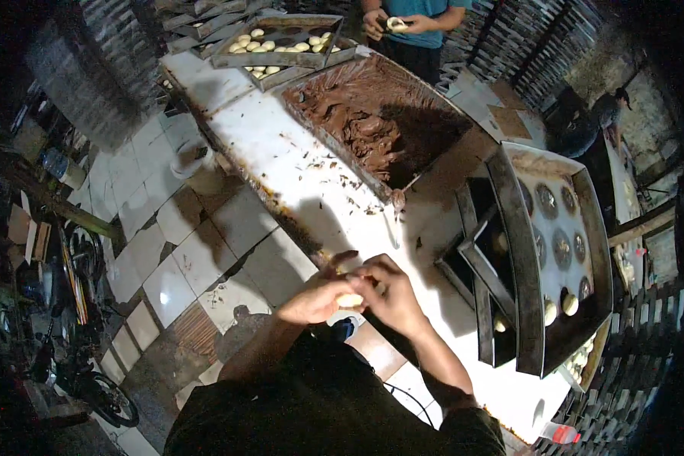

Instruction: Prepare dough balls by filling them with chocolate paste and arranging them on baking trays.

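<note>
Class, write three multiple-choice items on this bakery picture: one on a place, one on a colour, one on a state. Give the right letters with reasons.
1. Where is the tray of brown filling?
A. On the white table, beyond the hands
B. On the floor
C. On the motorbike

2. What colour is the dough piece?
A. Green
B. Pale cream
C. Red

3. How do the left hand and right hand stand?
A. Apart, empty
B. Together around the dough
C. Inside the filling

Answers: 1 A, the tray rests on the table. 2 B, it shows pale between the fingers. 3 B, both hands close on it.
</note>
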Action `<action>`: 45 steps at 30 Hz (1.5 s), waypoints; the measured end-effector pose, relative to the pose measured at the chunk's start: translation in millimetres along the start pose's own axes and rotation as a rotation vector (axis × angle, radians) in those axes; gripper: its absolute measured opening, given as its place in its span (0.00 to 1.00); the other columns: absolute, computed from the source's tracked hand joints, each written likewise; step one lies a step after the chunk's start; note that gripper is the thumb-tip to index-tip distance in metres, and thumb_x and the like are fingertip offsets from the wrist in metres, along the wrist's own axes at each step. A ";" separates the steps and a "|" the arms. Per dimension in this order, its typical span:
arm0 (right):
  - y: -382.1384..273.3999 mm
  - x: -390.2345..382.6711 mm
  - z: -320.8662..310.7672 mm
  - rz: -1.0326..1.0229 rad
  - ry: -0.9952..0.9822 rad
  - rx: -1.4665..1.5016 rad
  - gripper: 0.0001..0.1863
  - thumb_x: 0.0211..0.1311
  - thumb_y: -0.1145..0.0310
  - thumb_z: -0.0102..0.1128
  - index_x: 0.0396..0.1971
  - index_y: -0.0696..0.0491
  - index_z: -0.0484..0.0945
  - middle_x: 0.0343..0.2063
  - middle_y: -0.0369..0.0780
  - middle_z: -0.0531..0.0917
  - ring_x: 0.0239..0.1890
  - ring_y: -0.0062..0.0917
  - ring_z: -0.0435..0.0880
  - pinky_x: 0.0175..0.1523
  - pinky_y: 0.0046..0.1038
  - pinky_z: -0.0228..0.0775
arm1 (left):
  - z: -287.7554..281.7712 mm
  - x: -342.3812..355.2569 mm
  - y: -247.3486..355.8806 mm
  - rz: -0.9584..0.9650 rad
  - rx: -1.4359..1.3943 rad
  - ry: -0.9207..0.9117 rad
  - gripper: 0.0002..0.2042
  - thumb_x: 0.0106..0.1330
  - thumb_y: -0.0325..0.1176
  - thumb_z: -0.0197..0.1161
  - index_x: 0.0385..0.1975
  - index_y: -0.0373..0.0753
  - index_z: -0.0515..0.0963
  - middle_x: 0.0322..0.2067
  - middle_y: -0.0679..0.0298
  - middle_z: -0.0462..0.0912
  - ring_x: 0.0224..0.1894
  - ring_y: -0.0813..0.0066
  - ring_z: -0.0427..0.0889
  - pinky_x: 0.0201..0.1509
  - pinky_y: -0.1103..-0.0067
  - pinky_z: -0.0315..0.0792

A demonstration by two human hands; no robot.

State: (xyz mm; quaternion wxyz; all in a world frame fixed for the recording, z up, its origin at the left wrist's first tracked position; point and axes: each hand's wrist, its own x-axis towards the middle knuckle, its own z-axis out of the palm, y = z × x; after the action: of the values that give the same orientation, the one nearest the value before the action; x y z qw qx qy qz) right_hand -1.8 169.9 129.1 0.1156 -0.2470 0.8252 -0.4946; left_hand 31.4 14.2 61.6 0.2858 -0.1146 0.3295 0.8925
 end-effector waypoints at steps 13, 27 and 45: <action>-41.2 -152.3 -24.2 -0.150 0.231 -0.449 0.16 0.41 0.73 0.66 0.34 0.56 0.75 0.35 0.42 0.73 0.35 0.35 0.72 0.40 0.30 0.67 | 92.7 -45.5 -73.6 -0.017 -0.084 -0.106 0.12 0.55 0.20 0.46 0.40 0.33 0.70 0.34 0.62 0.74 0.34 0.76 0.73 0.34 0.82 0.68; 116.3 -444.4 -133.4 0.256 1.145 0.362 0.11 0.49 0.79 0.60 0.30 0.58 0.67 0.36 0.39 0.70 0.36 0.21 0.73 0.40 0.21 0.69 | 283.1 44.7 -372.3 0.668 0.893 -0.460 0.22 0.53 0.21 0.58 0.49 0.36 0.63 0.46 0.56 0.67 0.47 0.67 0.69 0.51 0.76 0.65; 256.7 -453.9 -253.0 0.542 1.077 -0.680 0.08 0.54 0.75 0.46 0.20 0.60 0.71 0.20 0.46 0.70 0.27 0.38 0.66 0.34 0.36 0.58 | 211.0 35.5 -323.6 0.256 1.039 -0.322 0.14 0.61 0.25 0.53 0.47 0.33 0.67 0.43 0.59 0.74 0.47 0.75 0.72 0.48 0.82 0.66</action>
State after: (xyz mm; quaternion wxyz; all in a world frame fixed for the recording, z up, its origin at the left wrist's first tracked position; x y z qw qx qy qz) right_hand 199.3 698.7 3.1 -0.2745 0.2256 0.9094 -0.2160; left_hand 188.7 368.0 38.1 0.2406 0.2200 0.6897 0.6466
